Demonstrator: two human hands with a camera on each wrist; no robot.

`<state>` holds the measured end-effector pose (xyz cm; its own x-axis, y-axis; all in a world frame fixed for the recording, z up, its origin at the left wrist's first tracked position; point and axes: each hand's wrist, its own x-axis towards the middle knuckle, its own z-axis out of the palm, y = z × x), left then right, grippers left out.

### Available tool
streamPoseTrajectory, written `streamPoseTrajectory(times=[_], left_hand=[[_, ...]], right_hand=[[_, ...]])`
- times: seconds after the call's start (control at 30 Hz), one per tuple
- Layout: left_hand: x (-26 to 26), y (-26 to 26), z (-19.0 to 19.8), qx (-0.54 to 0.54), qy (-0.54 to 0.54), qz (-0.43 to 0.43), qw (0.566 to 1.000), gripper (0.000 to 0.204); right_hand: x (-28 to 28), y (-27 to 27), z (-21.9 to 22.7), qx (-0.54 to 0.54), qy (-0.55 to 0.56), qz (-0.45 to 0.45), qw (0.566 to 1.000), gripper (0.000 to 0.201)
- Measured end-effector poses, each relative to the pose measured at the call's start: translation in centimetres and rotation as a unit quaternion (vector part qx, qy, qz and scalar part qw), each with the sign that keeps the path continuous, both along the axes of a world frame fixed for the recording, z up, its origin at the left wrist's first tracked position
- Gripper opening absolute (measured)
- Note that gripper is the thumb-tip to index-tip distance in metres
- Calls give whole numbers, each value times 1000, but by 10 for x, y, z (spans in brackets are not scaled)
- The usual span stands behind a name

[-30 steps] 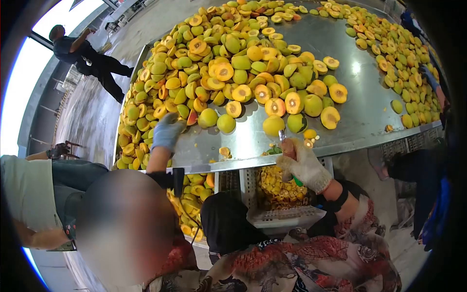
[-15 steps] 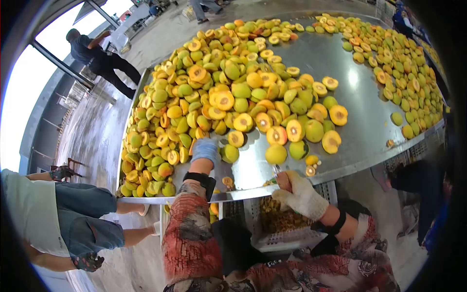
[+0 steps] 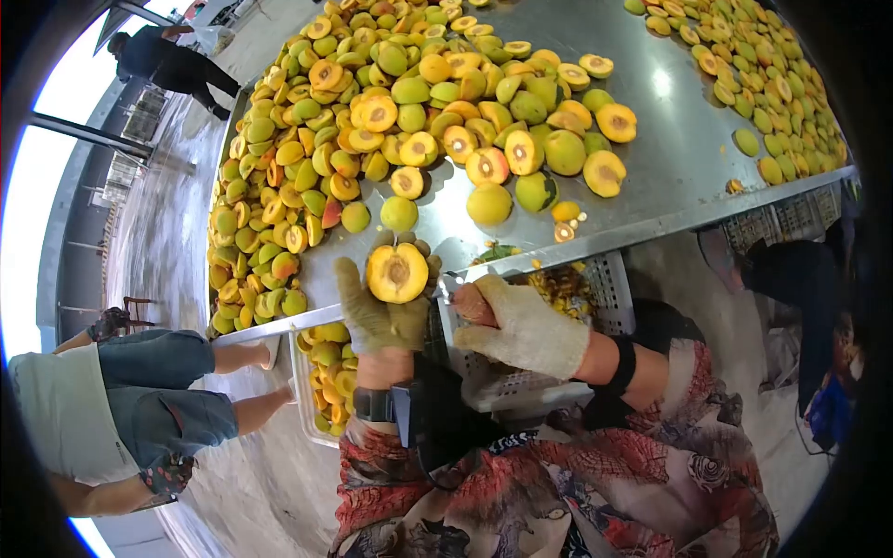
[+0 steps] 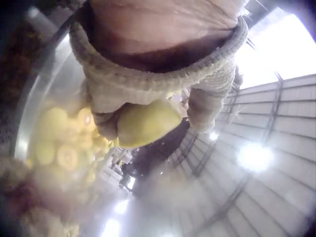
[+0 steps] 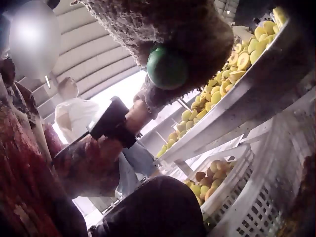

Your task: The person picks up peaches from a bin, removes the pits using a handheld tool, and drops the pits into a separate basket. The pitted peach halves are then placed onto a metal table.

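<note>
Cream knit gloves cover both the left hand (image 3: 383, 314) and the right hand (image 3: 532, 327). The left hand, palm up, grips a halved yellow fruit with a brown-marked centre (image 3: 397, 273) between thumb and fingers, just beyond its palm. The head view shows the fruit's cut face, turned up to the camera; the left wrist view shows its smooth outer skin instead. Its outline is nearly round, so I cannot tell its long axis. The right hand is curled round a slim metal-tipped tool (image 3: 450, 280), whose tip points out past the thumb, toward the fruit side. The right wrist view adds a rounded green end (image 5: 168, 68) at that hand, hidden in the head view.

Counted, there are one fruit half held, one tool and two heaps: a large yellow-green fruit heap (image 3: 312, 149) ahead of the left hand, and a narrower fruit heap (image 3: 767, 102) far ahead and right of the right hand. Their pieces are too many to count. Both lie on the shiny metal counter (image 3: 665, 139). One white perforated plastic crate (image 3: 611, 284) sits below the right hand, under the counter's edge.
</note>
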<state>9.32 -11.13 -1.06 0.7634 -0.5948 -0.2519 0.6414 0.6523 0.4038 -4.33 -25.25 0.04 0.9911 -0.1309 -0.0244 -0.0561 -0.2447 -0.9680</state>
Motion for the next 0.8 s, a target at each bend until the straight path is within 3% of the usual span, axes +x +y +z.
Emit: streamPoseTrajectory(times=[0.13,0.2,0.37,0.47,0.53,0.67,0.77,0.8], left_hand=[[-18,-10,-12,71,-80,-19,994,50],[-26,-13,-8,99,-131,-32,986,47],[-45,-25,4,186,-275,-1,943,40],[-53,-30,8,183,-307,10,934,41],[-59,-34,14,189,-310,13,932,40],[-66,-31,13,205,-304,33,930,38],[-72,-26,14,219,-301,35,928,35],[-74,-25,15,222,-299,34,927,35]], right_hand=[[-7,0,0,2,-32,-21,999,36],[-7,0,-6,-95,-122,-49,987,31],[-10,0,-15,-129,-125,-91,980,28],[-11,2,-22,-187,-123,-88,971,25],[-11,3,-24,-223,-189,-83,953,24],[-10,10,-29,-181,-126,-82,972,23],[-18,11,-17,-205,-183,-62,959,24],[-22,12,-11,-155,-126,-50,978,23]])
